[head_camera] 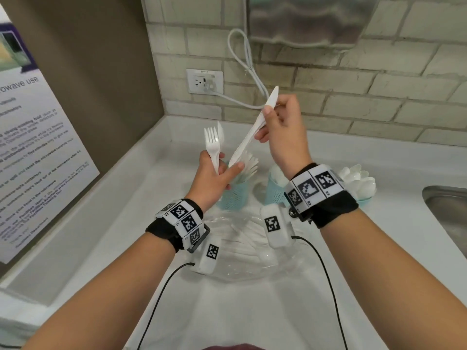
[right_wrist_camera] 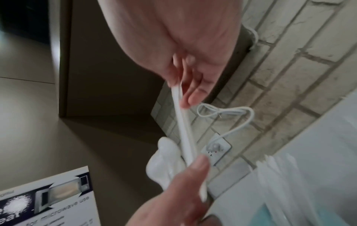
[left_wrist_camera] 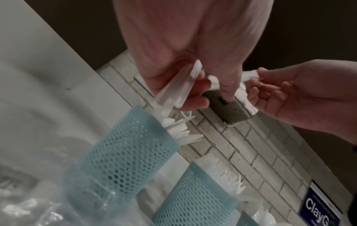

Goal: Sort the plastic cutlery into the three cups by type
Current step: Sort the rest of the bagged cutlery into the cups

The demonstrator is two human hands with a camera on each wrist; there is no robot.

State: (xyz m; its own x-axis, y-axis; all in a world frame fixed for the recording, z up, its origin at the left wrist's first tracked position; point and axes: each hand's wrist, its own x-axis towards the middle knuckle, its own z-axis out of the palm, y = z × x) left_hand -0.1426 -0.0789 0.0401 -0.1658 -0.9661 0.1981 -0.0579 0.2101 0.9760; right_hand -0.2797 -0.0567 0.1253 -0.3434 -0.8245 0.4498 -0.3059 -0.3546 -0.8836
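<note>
My left hand (head_camera: pixel 219 168) grips the handles of white plastic forks (head_camera: pixel 213 142), tines up, above the left blue mesh cup (head_camera: pixel 233 195). My right hand (head_camera: pixel 264 123) pinches a white plastic knife (head_camera: pixel 249 133) that slants from upper right to lower left. The left index finger touches the knife's lower end. In the right wrist view the knife (right_wrist_camera: pixel 184 126) runs from my right fingers (right_wrist_camera: pixel 190 97) down to the left hand (right_wrist_camera: pixel 173 191). The middle cup (head_camera: pixel 274 194) is partly hidden by my right wrist. The right cup (head_camera: pixel 364 202) holds spoons (head_camera: pixel 358 176).
A clear plastic bag (head_camera: pixel 242 248) with more white cutlery lies on the white counter (head_camera: pixel 151 198) below my wrists. A steel sink (head_camera: pixel 447 210) sits at the right. Behind are a brick wall, an outlet (head_camera: pixel 204 80) and a looped cord (head_camera: pixel 242 59). A microwave poster (head_camera: pixel 38 147) stands on the left.
</note>
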